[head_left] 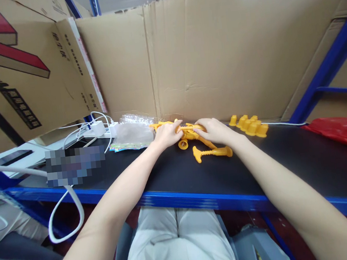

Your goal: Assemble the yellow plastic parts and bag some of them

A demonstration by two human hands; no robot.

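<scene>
A slim yellow plastic bar (191, 127) stretches between my two hands, low over the black shelf top. My left hand (168, 134) has its fingers closed round the bar's left end. At the other end, my right hand (213, 130) pinches it between thumb and fingers. Under and between the hands lie more yellow plastic parts, partly hidden, with a small round yellow piece (183, 144) in front. Nearer to me rests a yellow plastic piece with a twisted shaft and a T-shaped end (213, 153).
Several yellow cup-shaped pieces (250, 125) stand at the right, before a red plastic bag (344, 130). Clear plastic packaging (132, 134) lies at the left, near white chargers (98, 129) and cables. Cardboard (215, 55) walls the back; a blue rail (199, 199) edges the shelf.
</scene>
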